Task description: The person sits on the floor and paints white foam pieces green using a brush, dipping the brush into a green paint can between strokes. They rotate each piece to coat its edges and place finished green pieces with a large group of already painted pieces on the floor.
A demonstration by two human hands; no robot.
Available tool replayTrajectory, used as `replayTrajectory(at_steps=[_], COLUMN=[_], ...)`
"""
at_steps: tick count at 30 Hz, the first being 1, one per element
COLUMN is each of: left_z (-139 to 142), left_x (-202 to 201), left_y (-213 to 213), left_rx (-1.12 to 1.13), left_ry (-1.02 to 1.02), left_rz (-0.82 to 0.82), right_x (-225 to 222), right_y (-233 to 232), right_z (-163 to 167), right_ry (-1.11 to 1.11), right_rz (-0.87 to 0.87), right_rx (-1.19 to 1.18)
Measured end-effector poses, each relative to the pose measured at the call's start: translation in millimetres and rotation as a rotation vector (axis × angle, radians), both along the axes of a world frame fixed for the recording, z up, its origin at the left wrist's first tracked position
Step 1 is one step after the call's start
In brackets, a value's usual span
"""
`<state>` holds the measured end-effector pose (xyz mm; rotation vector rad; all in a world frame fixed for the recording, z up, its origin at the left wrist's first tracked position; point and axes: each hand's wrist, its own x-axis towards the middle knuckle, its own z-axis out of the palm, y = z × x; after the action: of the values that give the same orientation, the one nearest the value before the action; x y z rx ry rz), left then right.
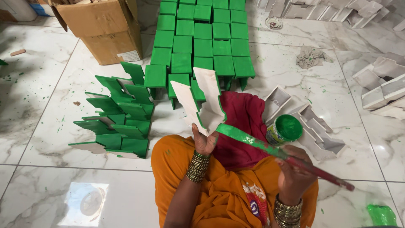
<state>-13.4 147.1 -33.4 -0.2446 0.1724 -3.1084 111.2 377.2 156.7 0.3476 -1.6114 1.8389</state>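
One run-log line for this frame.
left hand: holds white stepped piece | right hand: holds green-coated brush, tip at piece | paint tin: open, on floor

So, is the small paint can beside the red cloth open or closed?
Open. The paint can has no lid on it; green paint shows inside, seen from above. It stands upright on the floor.

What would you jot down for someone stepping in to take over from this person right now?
Left hand: holds a white stepped piece upright, mostly unpainted, green along its edge.
Right hand: grips a paintbrush, bristle end green, touching the piece's lower edge.
Open green paint can sits on the floor by the right knee.
Done: rows of green pieces ahead, another green stack at left.
Left: white pieces beside the can and more white ones at far right.
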Motion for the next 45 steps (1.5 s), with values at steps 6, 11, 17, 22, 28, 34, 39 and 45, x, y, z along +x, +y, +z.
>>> replayTrajectory(at_steps=[6, 11, 17, 22, 28, 34, 39, 45], left_z=[-14.2, -22.2, -19.4, -10.2, -17.6, -18.0, -11.0, -20.6], left_x=[-0.7, -2.7, -3.2, 0.0, -2.6, -1.8, -2.1, -3.9], left_y=[1.2, 3.9, 4.1, 3.9, 5.6, 5.7, 6.4, 3.3], left_rx=[-0.051, -0.062, -0.077, -0.154, -0.142, -0.176, -0.258, -0.258], left_ry=[0.026, 0.046, 0.083, 0.019, 0.091, 0.030, 0.046, 0.049], left_rz=[-0.041, -0.035, -0.036, -0.003, -0.020, -0.024, 0.031, -0.002], right_x=[24.3, 26.2, 23.4, 24.9, 26.8, 30.7, 34.9, 44.7], right_y=[-23.8, -35.9, -37.8, -29.5, -35.1, -27.1, -30.4, -49.8], right_z=[22.9, 31.9, 37.1, 43.2, 43.6, 43.4, 40.3, 51.9], right_ry=[-0.017, 0.026, 0.029, 0.046, 0.017, 0.037, 0.061, 0.070], right_rz=[-0.068, -0.036, -0.046, -0.092, -0.061, -0.058, -0.236, -0.287], right_rx=[0.206, 0.355, 0.438, 0.469, 0.446, 0.410, 0.407, 0.605])
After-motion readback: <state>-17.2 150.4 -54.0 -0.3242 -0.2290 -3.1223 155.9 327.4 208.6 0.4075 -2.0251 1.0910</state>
